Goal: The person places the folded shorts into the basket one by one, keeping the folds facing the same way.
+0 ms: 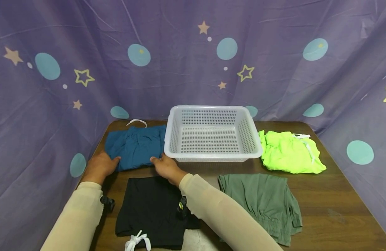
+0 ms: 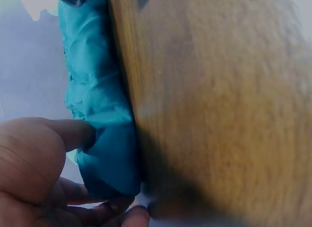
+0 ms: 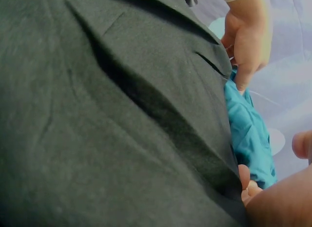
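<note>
One blue garment [image 1: 134, 146], long axis left-right, white drawstring [image 1: 136, 120] toward curtain [image 1: 180, 76].

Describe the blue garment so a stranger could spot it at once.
On the wooden table, find the white basket. The blue garment lies immediately left of it, beyond the black garment. It alone is blue, with left hand and right hand on it.
</note>
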Available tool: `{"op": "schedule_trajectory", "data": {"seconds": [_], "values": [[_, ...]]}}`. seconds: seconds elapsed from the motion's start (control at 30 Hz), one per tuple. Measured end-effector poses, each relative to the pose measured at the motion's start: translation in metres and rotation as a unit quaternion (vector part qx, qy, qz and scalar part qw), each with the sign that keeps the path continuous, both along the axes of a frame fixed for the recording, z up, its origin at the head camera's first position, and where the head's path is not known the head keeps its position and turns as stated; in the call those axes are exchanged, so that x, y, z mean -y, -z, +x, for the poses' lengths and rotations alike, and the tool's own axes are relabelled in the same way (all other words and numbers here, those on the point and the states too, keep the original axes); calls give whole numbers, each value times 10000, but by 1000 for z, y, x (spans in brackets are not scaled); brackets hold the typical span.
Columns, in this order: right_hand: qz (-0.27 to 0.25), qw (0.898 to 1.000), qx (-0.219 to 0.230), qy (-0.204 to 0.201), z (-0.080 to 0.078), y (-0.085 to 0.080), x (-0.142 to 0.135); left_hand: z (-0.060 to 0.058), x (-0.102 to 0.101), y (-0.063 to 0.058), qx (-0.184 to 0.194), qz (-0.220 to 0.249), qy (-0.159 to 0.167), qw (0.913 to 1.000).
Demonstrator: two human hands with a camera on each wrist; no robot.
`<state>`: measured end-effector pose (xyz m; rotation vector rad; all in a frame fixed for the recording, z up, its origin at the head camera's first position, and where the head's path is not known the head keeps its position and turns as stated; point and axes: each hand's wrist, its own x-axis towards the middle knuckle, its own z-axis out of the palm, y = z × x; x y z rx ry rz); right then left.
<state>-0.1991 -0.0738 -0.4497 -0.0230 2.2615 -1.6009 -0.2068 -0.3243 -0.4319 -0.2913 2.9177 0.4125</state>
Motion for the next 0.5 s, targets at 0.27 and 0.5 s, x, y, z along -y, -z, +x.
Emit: {"op": "schedule_trajectory", "data": {"seconds": [0.27, 0.5], "values": [[-320, 9989, 315, 95, -1, 1, -1, -2, 1, -1, 313, 335, 117, 9989], [-179, 9987, 437, 172, -1, 1, -1, -2, 0, -4, 500, 460, 68, 9977]]}}
